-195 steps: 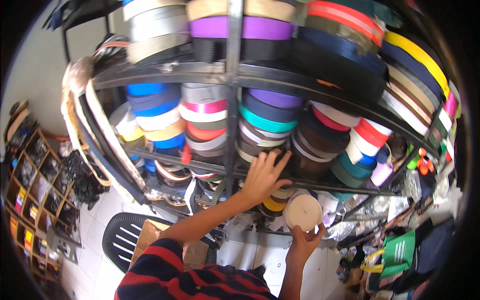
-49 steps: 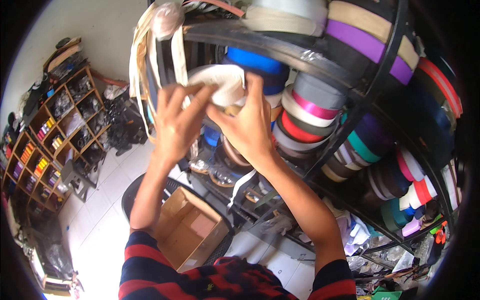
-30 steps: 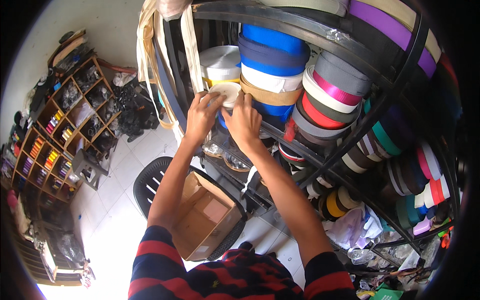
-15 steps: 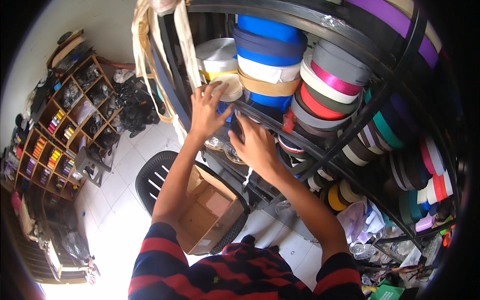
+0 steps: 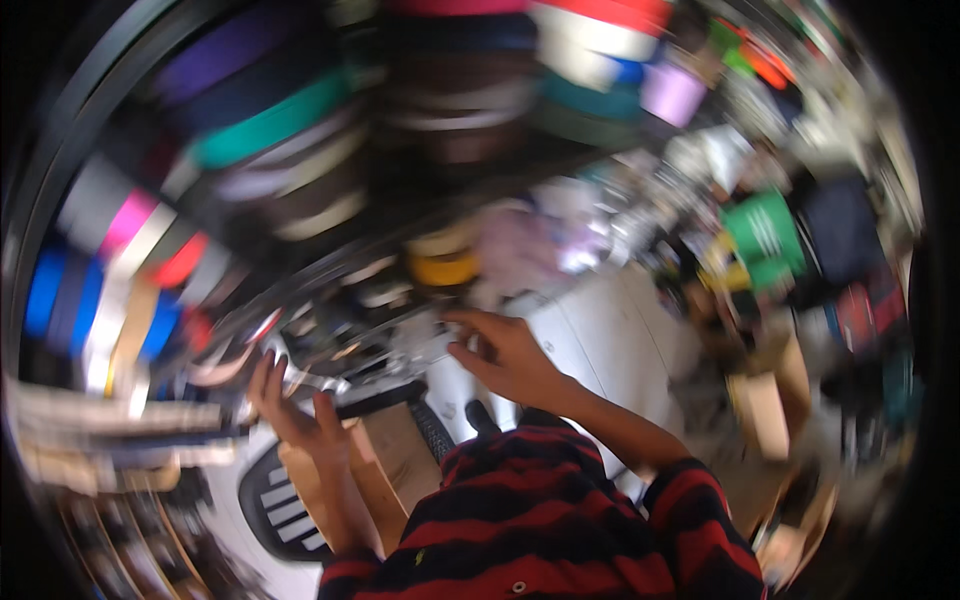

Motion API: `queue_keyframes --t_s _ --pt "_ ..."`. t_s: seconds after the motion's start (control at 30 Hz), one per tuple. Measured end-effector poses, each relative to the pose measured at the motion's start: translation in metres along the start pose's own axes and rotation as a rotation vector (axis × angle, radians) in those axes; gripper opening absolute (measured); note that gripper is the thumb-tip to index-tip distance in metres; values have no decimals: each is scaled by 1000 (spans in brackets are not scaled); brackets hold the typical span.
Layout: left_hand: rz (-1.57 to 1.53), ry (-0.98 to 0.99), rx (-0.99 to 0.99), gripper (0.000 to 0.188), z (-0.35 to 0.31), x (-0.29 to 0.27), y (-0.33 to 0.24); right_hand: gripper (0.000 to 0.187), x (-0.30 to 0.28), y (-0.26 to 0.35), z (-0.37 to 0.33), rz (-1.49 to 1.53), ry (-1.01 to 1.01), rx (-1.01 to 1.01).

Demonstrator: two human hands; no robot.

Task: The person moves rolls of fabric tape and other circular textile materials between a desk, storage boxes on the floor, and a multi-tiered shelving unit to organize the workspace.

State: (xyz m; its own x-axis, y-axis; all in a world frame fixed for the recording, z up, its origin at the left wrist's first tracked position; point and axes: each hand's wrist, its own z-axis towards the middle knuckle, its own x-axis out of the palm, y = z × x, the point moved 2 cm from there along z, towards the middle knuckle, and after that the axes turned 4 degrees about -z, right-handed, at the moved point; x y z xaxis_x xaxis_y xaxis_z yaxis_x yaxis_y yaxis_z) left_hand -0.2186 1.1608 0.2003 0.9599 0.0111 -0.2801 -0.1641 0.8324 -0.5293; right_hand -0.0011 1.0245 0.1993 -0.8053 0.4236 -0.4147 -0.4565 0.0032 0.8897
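Note:
My left hand (image 5: pixel 298 408) is raised above the lower left, its fingers spread and slightly blurred, with nothing in it. Beneath that forearm stands an open cardboard box (image 5: pixel 400 450) on a black plastic chair (image 5: pixel 275 505). My right hand (image 5: pixel 512 358) hangs in front of my body. Its fingers are bent, with a gap between thumb and forefinger, and I see nothing in them. Beyond both hands runs a rack with rolls of webbing, among them a teal roll (image 5: pixel 275 122) and a yellow roll (image 5: pixel 445 268), all smeared by motion.
Pale floor tiles (image 5: pixel 600 330) show to the right of my right hand. Plastic bags (image 5: pixel 525 235) and a green packet (image 5: pixel 765 240) lie among clutter at the right. More cardboard (image 5: pixel 762 412) stands at the lower right. Compartment shelving (image 5: pixel 125 530) is at the lower left.
The view has swung to the right, so the rack has shifted left and the right-hand clutter shows more. My hands have drawn apart and away from the webbing rolls.

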Motion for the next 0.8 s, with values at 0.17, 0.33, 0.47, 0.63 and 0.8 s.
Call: queue_keyframes --t_s 0.17,0.33,0.47,0.63,0.8 --pt "-346 238 30 43 -23 114 -71 31 -94 -25 -94 27 -470 147" --pt "-643 559 115 38 -55 195 -167 26 -155 -44 -229 -62 -939 282" --pt "-815 831 273 32 -95 249 -250 24 -182 -46 -343 -70 -1212 431" --pt "-1049 1084 285 26 -179 284 -381 24 -189 -63 -473 -176 -1451 607" --pt "-1188 1432 368 23 -265 309 -479 19 -184 -80 -583 -175 -1634 871"
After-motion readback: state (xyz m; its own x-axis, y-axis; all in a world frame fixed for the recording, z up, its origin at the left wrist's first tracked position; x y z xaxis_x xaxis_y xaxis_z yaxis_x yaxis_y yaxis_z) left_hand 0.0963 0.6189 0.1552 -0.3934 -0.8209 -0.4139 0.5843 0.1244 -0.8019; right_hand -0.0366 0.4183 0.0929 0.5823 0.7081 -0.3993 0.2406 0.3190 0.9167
